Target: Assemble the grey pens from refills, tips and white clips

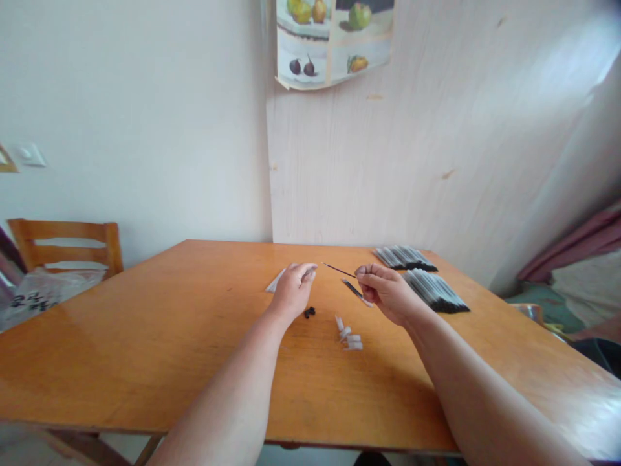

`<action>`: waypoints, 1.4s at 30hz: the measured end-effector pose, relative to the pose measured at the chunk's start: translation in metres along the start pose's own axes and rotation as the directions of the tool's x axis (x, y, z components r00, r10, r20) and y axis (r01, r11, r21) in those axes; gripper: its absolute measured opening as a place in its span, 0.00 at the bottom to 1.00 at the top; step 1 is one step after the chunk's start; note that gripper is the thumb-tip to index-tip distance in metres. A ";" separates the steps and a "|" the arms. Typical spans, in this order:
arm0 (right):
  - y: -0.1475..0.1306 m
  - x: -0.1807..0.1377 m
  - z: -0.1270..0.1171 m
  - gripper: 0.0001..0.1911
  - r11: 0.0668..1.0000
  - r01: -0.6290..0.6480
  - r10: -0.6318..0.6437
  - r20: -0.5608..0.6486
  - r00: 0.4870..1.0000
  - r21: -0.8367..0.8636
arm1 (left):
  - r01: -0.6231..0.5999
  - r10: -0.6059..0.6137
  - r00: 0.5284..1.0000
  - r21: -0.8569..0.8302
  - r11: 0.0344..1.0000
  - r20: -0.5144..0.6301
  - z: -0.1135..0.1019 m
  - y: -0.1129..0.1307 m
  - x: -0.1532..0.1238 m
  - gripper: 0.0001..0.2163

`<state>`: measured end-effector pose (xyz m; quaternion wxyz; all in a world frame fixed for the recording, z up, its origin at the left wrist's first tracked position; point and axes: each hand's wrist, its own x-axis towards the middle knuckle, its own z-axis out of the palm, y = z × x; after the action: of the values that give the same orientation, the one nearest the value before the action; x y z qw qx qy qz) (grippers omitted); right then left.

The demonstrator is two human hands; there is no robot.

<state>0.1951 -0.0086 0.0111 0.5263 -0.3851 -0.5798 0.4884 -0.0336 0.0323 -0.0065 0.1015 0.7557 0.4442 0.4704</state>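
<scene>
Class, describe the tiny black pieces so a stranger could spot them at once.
Start at the orange wooden table and find the person's left hand near its middle. Just right of that hand lie the small black pieces, dark unlike the pale caps nearby.

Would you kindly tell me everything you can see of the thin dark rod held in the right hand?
The thin dark rod is a very slender, straight stick, dark along its whole visible length; its material is too fine to tell. The right hand pinches one end between its fingertips. The free end points left and slightly up toward the left hand, stopping short of it. It is held in the air above the orange-brown wooden table, touching nothing else.
</scene>
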 end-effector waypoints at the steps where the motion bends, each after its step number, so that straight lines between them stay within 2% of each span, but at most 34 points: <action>1: -0.002 -0.001 0.000 0.10 0.997 -0.010 0.009 0.005 1.000 0.074 | 0.012 -0.012 0.999 -0.016 1.000 0.031 0.001 0.000 -0.001 0.12; 3: -0.006 -0.002 -0.001 0.11 0.983 -0.031 0.031 0.005 1.000 0.180 | 0.057 -0.055 0.996 -0.024 0.998 0.073 0.003 0.001 -0.002 0.12; 6: -0.009 -0.004 -0.003 0.11 0.967 -0.061 0.057 0.021 0.998 0.247 | 0.114 -0.115 0.987 0.017 0.993 0.110 0.003 0.002 -0.003 0.12; 15: -0.014 -0.006 0.001 0.12 0.969 -0.093 0.071 0.101 0.992 0.231 | 0.004 -0.013 0.981 0.045 0.999 0.195 0.006 -0.002 -0.004 0.11; 22: -0.007 -0.004 0.001 0.11 0.972 -0.123 0.103 0.109 0.989 0.200 | -0.070 0.040 0.965 0.105 0.992 0.261 0.005 -0.001 -0.004 0.13; 28: -0.001 -0.001 0.006 0.11 0.974 -0.116 0.104 0.072 0.992 0.194 | -0.113 0.050 0.944 0.175 0.978 0.326 0.004 0.004 -0.007 0.13; 35: 0.000 -0.003 0.025 0.17 0.968 -0.128 0.120 0.047 0.992 0.216 | -0.154 0.105 0.931 0.114 0.981 0.349 0.007 0.007 -0.008 0.13; 40: 0.003 0.000 0.025 0.22 0.953 -0.162 0.176 -0.031 0.984 0.257 | -0.087 0.064 0.946 0.058 0.995 0.317 0.009 0.004 -0.008 0.13; 42: 0.007 0.002 0.023 0.21 0.972 -0.126 0.149 -0.104 0.983 0.196 | -0.061 0.043 0.957 0.054 0.997 0.288 0.009 0.003 -0.007 0.13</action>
<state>0.1717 -0.0084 0.0054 0.5586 -0.4011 -0.4707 0.5527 -0.0258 0.0275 -0.0134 0.1288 0.8301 0.4191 0.3445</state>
